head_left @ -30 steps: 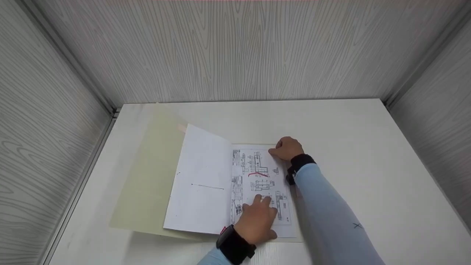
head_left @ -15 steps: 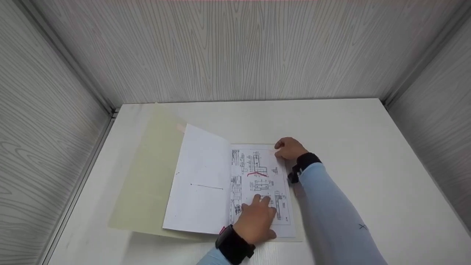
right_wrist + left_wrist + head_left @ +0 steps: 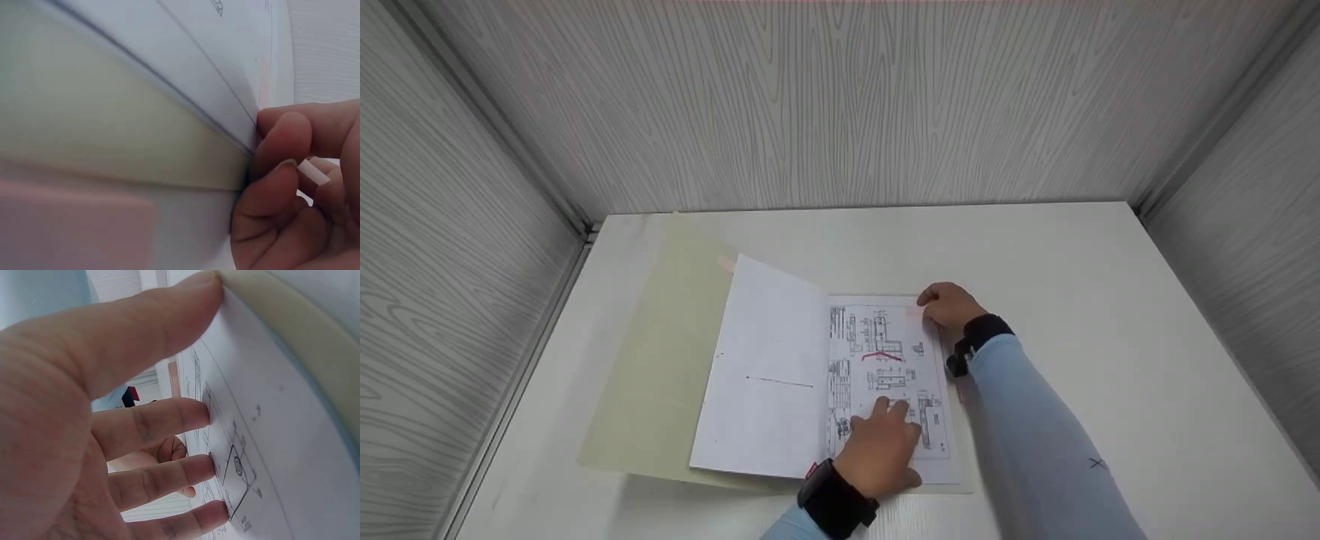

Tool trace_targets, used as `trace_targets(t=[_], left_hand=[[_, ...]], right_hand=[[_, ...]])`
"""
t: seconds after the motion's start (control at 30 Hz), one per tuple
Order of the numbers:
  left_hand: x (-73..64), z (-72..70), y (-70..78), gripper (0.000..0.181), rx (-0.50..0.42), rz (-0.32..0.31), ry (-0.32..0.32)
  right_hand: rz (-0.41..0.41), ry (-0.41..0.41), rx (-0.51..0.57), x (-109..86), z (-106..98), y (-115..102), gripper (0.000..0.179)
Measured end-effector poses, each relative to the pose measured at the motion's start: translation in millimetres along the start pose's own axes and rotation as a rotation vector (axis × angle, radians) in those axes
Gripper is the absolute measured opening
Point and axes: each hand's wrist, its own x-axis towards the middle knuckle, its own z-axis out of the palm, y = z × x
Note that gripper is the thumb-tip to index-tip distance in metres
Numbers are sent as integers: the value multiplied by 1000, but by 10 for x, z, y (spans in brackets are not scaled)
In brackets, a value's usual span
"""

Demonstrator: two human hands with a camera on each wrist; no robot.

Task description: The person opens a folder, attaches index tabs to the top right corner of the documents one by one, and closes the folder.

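Observation:
A folder of papers with a pale yellow cover [image 3: 649, 397] lies open, its white left leaf [image 3: 765, 360] tilted up. On the right lies a printed technical drawing [image 3: 885, 352] with a red pen stroke. My left hand [image 3: 879, 454] spreads its fingers over the drawing's lower part, fingertips on the paper [image 3: 298, 455]. At the folder's upper right corner is my right hand [image 3: 951, 306]; its thumb presses the page and its curled fingers grip the edge. A faint pink sticky note [image 3: 913, 310] shows beside that thumb. A small white strip [image 3: 314, 172] shows between the right fingers.
A peach tab [image 3: 727, 263] sticks out behind the left leaf. Another pink note [image 3: 73, 230] shows beside the cover edge in the right wrist view. The white table [image 3: 1080, 285] is enclosed by grey wood-grain panels [image 3: 840, 105].
My right hand has slid slightly right along the page corner, uncovering the faint pink note. My left hand stays in place on the drawing.

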Motion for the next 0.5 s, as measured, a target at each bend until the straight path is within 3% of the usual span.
trace_targets(t=[0.27, 0.5], left_hand=[[-16, -1, 3, 45, 21, -6, 15], [-9, 4, 14, 45, 0, -10, 12]], right_hand=[[-15, 141, -91, -85, 91, -123, 23], [30, 158, -123, -127, 110, -196, 29]])
